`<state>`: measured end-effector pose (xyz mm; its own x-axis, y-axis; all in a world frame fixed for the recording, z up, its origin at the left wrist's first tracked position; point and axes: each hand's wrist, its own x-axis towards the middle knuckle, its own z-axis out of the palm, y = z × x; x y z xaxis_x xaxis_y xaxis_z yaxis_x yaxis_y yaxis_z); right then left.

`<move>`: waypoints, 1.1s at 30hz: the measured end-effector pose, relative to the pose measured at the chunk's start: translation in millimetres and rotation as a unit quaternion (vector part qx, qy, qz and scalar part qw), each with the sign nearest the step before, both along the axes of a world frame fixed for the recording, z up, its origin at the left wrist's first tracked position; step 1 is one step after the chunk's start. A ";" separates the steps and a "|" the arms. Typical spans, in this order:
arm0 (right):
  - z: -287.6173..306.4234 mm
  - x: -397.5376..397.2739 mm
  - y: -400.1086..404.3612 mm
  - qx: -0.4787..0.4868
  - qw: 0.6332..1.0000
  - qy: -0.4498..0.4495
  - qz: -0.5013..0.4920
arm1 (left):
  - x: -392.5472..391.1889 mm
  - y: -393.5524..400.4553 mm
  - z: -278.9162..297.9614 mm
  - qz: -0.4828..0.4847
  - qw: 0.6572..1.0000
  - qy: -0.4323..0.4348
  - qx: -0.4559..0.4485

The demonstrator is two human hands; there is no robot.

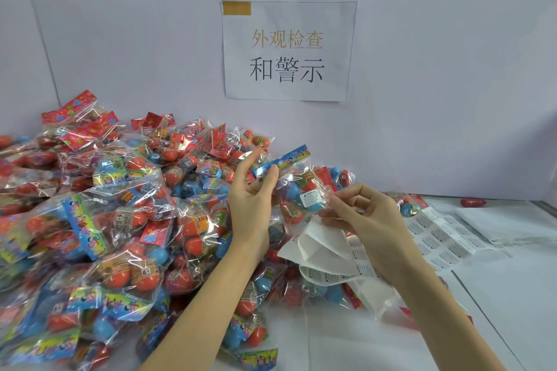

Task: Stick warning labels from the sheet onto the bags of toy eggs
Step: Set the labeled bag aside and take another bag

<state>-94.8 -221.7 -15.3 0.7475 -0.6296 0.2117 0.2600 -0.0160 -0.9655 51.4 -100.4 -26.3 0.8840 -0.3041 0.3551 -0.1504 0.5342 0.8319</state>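
Observation:
My left hand (pixel 251 196) pinches the blue header card of a clear bag of toy eggs (pixel 294 190) and holds it up above the pile. A white warning label (pixel 312 198) sits on the bag's front. My right hand (pixel 367 220) pinches the bag's lower right corner next to that label. A crumpled label sheet (pixel 331 256) hangs under my right palm; how it is held is hidden. More label sheets (pixel 437 238) lie flat on the table to the right.
A large heap of bagged toy eggs (pixel 105 220) covers the left half of the white table (pixel 512 295). A loose red egg (pixel 472 202) lies near the back wall at right. A paper sign (pixel 287 51) is taped to the wall.

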 end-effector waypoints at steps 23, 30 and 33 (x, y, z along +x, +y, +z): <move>-7.5 4.2 6.4 -0.078 0.988 0.107 0.082 | 1.4 -1.4 -4.0 -0.022 0.997 -0.016 0.077; -10.2 11.1 11.6 -0.170 0.974 0.058 -0.140 | -4.2 -2.0 -2.6 0.053 0.960 -0.217 0.166; -19.6 12.4 10.5 -0.350 0.919 0.047 -0.174 | -12.7 1.6 0.1 -0.107 0.956 -0.195 0.190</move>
<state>-82.4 -211.2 -34.9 0.5622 -0.5678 0.6013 0.0385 -0.7083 -0.7048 38.8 -98.8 -26.1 0.6092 -0.6363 0.4732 -0.4099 0.2582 0.8748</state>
